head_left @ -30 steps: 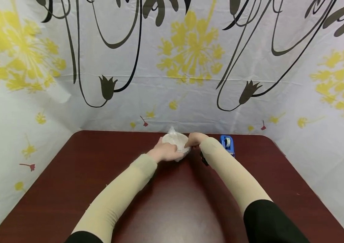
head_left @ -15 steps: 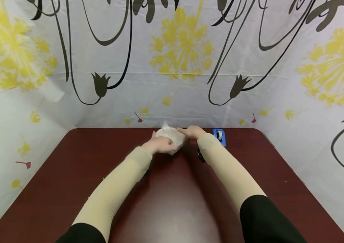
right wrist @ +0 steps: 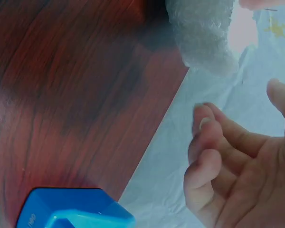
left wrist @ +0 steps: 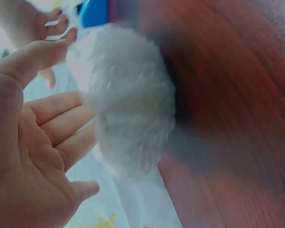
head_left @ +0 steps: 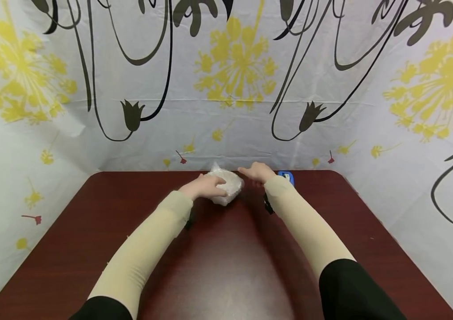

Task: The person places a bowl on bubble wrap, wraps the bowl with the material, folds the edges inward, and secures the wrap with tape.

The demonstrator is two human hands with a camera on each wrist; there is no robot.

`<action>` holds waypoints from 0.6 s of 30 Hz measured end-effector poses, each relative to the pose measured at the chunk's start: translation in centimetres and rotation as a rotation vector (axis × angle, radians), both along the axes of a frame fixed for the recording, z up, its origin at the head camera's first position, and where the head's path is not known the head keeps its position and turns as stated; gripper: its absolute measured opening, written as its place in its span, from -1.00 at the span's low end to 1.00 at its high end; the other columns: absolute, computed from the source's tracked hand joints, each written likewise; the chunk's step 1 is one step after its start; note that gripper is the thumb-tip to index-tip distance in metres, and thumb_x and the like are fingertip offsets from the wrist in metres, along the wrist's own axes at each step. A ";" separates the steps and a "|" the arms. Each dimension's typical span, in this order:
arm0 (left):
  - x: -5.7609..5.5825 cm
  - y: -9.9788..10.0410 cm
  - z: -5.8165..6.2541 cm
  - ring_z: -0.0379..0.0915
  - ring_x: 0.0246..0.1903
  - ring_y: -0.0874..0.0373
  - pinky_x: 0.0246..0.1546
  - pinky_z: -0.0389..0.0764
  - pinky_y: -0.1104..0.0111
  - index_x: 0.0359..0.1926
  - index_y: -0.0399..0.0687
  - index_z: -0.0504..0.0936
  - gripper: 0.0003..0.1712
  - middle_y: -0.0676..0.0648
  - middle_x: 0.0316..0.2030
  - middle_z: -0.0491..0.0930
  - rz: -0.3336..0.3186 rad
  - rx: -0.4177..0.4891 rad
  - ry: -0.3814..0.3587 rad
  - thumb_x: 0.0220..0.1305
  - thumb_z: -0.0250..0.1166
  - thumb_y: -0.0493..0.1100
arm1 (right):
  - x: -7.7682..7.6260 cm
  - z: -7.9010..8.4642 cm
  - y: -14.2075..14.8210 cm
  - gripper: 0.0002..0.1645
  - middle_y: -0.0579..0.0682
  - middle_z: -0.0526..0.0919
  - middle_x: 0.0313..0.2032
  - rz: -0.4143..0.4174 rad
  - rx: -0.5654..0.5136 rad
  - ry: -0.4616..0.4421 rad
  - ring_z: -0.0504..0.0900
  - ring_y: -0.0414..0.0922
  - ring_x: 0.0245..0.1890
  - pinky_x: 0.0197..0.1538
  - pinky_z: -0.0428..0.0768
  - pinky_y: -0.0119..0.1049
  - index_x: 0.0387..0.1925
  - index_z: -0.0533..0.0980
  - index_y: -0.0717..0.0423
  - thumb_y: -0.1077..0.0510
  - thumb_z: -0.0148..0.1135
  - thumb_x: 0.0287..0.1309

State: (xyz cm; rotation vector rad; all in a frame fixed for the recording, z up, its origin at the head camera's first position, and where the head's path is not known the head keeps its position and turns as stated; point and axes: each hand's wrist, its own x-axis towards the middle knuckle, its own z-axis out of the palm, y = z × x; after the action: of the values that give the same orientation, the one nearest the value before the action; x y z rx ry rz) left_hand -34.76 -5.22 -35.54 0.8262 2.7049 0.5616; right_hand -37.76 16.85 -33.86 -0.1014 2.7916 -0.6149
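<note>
A whitish rounded bundle in clear bubble wrap (head_left: 231, 186) is near the table's far edge, a tuft of wrap sticking up at its back. Beside it on the left is my left hand (head_left: 204, 186), its fingers overlapping the bundle. In the left wrist view this hand (left wrist: 42, 123) has nearly straight fingers whose tips pass behind the wrap (left wrist: 133, 99). My right hand (head_left: 259, 172) hovers right of the bundle, apart from it. The right wrist view shows its fingers (right wrist: 206, 164) loosely bent with nothing in them. What the wrap encloses is hidden.
A blue tape dispenser (head_left: 286, 177) stands right of my right hand, partly covered by it; the right wrist view shows its blue body (right wrist: 76, 209). Behind the dark red wooden table (head_left: 130, 200) hangs a white flower-patterned sheet (head_left: 194, 133).
My right hand has come off the bundle and moved a little right. My left hand has slid left along the bundle, and more of the wrap shows. The head view has shifted slightly.
</note>
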 end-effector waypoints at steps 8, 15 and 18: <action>-0.5 -3.1 0.8 0.10 0.38 -0.09 0.31 0.22 0.04 0.47 -0.08 0.19 -0.34 -0.14 0.41 0.20 0.147 0.194 0.033 0.49 -0.02 0.10 | 0.3 -2.1 0.6 -0.37 0.20 0.54 0.01 0.006 -0.101 0.257 0.54 0.09 -0.06 -0.03 0.51 -0.02 0.08 0.48 0.23 -0.23 -0.10 0.43; -0.1 -5.3 -0.8 -0.16 0.46 -0.09 0.39 -0.13 -0.08 0.52 -0.04 0.02 -0.29 -0.16 0.48 0.00 0.341 0.146 0.213 0.51 -0.09 0.13 | 0.1 -4.6 0.5 -0.39 0.23 0.26 0.33 0.028 -0.086 0.390 0.31 0.13 0.28 0.25 0.33 0.07 0.33 0.29 0.22 -0.10 -0.10 0.47; 0.0 -5.7 -1.9 -0.26 0.48 -0.08 0.38 -0.22 -0.14 0.54 -0.02 -0.03 -0.27 -0.15 0.50 -0.06 0.366 0.090 0.242 0.52 -0.16 0.18 | 0.4 -5.5 1.1 -0.39 0.26 0.12 0.41 0.008 0.018 0.455 0.11 0.15 0.40 0.34 0.15 0.14 0.34 0.27 0.23 -0.05 -0.06 0.44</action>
State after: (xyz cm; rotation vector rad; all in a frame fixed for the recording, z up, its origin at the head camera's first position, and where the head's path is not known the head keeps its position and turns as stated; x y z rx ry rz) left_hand -34.73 -10.95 -37.41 0.4402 3.1002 0.7030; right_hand -37.40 17.91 -39.34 -0.2798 3.2292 -0.6297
